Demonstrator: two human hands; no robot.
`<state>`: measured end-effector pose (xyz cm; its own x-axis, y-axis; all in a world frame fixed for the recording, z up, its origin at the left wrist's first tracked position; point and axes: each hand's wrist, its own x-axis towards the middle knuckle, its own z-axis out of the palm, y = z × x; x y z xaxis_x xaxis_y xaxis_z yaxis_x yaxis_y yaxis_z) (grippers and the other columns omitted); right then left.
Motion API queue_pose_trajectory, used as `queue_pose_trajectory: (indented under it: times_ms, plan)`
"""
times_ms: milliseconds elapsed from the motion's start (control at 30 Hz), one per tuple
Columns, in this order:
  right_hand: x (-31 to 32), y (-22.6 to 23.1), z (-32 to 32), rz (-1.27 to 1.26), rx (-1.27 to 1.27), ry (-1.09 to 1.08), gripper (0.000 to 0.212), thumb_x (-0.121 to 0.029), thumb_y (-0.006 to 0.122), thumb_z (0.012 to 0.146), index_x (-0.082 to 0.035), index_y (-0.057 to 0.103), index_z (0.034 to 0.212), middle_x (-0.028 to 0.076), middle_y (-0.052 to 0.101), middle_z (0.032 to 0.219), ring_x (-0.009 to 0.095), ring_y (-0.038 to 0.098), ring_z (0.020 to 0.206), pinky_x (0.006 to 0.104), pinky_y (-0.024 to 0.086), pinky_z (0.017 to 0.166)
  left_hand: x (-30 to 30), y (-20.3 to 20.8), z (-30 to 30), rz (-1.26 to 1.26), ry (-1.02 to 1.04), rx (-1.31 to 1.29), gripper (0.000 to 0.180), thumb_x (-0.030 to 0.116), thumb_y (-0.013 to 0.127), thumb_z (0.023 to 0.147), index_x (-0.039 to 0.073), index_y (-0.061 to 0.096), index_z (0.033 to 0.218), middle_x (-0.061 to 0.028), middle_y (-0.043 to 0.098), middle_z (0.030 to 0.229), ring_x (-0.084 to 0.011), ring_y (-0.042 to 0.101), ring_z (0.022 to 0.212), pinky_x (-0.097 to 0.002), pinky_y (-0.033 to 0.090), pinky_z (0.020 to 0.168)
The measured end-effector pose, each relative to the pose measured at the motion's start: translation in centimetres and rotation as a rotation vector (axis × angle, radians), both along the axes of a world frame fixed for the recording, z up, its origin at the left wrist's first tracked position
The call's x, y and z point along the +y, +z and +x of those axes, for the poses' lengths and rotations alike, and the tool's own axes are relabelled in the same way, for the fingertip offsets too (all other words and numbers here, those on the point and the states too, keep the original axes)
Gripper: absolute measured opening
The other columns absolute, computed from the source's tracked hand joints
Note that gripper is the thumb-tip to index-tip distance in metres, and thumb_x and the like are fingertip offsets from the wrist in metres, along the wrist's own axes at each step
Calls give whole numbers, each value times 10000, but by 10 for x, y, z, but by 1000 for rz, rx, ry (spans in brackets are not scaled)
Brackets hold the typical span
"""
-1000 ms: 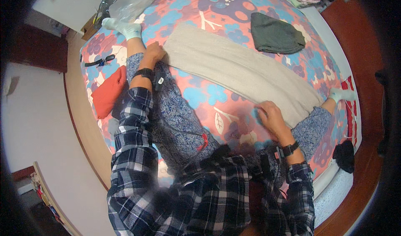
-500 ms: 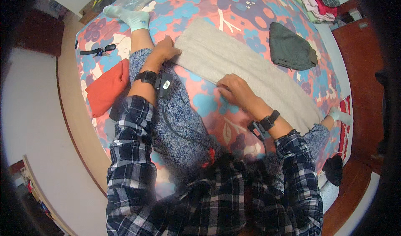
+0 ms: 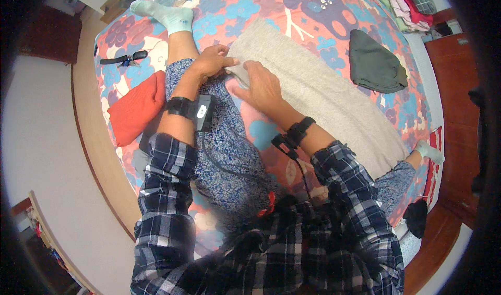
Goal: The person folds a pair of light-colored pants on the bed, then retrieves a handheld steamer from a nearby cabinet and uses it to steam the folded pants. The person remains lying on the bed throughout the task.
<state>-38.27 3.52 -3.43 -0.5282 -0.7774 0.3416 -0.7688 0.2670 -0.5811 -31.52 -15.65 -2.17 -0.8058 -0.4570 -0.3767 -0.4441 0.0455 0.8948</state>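
Note:
A long beige folded cloth [image 3: 318, 91] lies slantwise over the bed, from my left hand down to my lower right leg. At its far left end, my left hand [image 3: 211, 64] is closed on the cloth's corner, thumb and fingers pinching the edge. Close beside it, my right hand [image 3: 263, 89] rests against the cloth's near edge, its fingers stretched out and its thumb spread away from them. A small flap of the cloth stands slightly raised between the two hands. The fingertips on the cloth's underside are hidden.
A red folded garment [image 3: 138, 110] lies left of my leg, below a black strap with a dark fob [image 3: 125, 58]. A dark green folded garment [image 3: 377, 63] lies at right on the flowered bedsheet [image 3: 235, 3]. A black cloth [image 3: 416, 218] sits at the lower right edge.
My right hand has moved left and away from me along the cloth's edge, up to my left hand. The cloth's left corner is now slightly lifted.

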Motion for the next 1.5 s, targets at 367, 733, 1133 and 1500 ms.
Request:
queue_pose_trajectory:
  times_ms: [367,733,1133,1500]
  plan:
    - [-8,0,-17,-176,-568,-159,156,-146,659,920,0,604,919,57,610,710,111,545,649,316,470,601,-11,-24,-16,-655,-166,-411,567,468,775,773,-44,703,1005,-259,714,1007,-375,713,892,-458,552,833]
    - [-29,2,13,-358,-569,-52,108,-53,684,870,-9,606,929,132,643,704,235,642,619,365,512,592,-14,-8,-16,-773,-386,-591,399,275,741,771,-94,713,919,-302,705,932,-397,722,875,-454,573,751]
    - [-44,-48,23,51,-376,-1,102,-25,559,835,11,619,909,266,615,953,465,612,918,516,513,841,-15,-12,-12,-1067,50,-165,194,151,656,833,-24,711,898,-160,734,784,-254,724,716,-412,544,606]
    - [71,-40,-11,-130,-329,125,193,-65,604,835,-15,654,1015,185,624,919,412,620,882,483,503,768,-27,-43,-19,-287,-466,-342,233,253,694,883,23,667,855,-39,618,671,-147,564,560,-318,443,511]
